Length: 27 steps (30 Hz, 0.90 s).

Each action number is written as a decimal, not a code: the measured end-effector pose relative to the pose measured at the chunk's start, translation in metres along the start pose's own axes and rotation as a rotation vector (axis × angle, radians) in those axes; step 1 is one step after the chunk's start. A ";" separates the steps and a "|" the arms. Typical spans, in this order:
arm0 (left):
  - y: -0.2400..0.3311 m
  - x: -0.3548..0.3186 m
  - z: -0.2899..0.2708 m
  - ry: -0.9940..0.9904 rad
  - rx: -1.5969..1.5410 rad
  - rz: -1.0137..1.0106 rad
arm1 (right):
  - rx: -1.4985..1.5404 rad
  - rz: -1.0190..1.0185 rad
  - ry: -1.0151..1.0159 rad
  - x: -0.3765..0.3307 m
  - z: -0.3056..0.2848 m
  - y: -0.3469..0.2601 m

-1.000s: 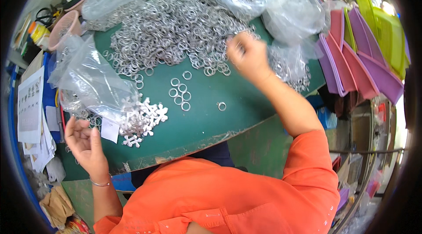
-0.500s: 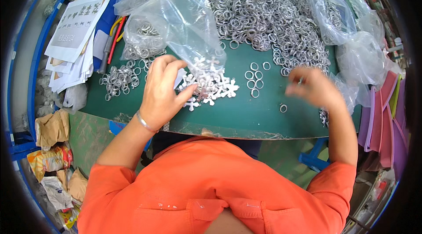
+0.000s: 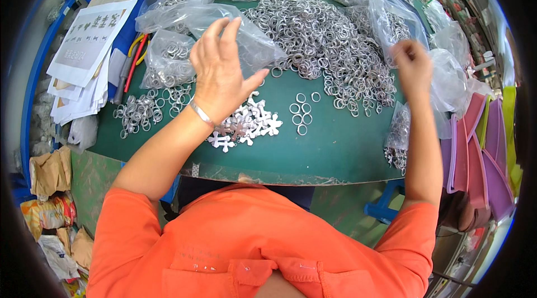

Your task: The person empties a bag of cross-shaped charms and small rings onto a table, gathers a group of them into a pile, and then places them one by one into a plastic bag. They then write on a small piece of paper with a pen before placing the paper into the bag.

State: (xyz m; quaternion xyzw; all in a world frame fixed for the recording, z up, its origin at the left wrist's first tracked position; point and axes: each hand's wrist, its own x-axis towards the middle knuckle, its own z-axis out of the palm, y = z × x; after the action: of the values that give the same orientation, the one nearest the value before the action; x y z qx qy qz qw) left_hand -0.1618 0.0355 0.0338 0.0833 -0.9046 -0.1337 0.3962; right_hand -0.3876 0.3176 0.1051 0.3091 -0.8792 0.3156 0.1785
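Left hand [image 3: 221,74]: raised above the green tabletop [image 3: 335,152], fingers spread and apart; its fingertips are seen against a clear plastic bag [image 3: 224,24] of rings, though a closed grasp on the bag cannot be told. A metal bangle [image 3: 202,114] is worn at the wrist.

Right hand [image 3: 413,63]: held over the right end of the table, fingers drawn together; whether anything is pinched cannot be told. It is placed just beside another clear plastic bag [image 3: 447,82].

Silver cross-shaped pieces [image 3: 246,124]: heaped on the tabletop directly under the left wrist.

Loose metal rings [image 3: 302,112]: a few laid out between the two hands.

Large ring pile [image 3: 324,40]: spread across the far middle of the table.

Paper sheets [image 3: 84,52]: stacked at the left edge.
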 end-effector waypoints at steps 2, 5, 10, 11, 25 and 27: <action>0.001 0.003 0.005 -0.006 0.035 -0.006 | -0.036 0.060 0.089 0.048 -0.011 0.028; 0.000 0.003 0.015 0.052 0.064 -0.006 | -0.044 -0.094 0.110 0.058 0.011 0.030; -0.006 0.013 0.014 0.129 -0.017 0.030 | 0.236 -0.237 -0.350 -0.030 0.075 -0.108; -0.001 0.017 0.012 0.158 -0.083 0.055 | 0.244 -0.250 -0.392 -0.042 0.084 -0.124; 0.043 0.005 -0.054 -0.255 -1.615 -0.756 | 2.003 0.541 -0.230 -0.114 0.054 -0.150; 0.052 -0.005 -0.058 -0.387 -2.112 -0.963 | 2.052 0.639 -0.234 -0.127 0.039 -0.153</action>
State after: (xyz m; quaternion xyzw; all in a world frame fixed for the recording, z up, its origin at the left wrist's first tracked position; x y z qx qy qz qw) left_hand -0.1177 0.0760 0.0846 0.0251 -0.2654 -0.9632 0.0336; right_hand -0.1974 0.2535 0.0798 0.0960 -0.2471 0.9018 -0.3412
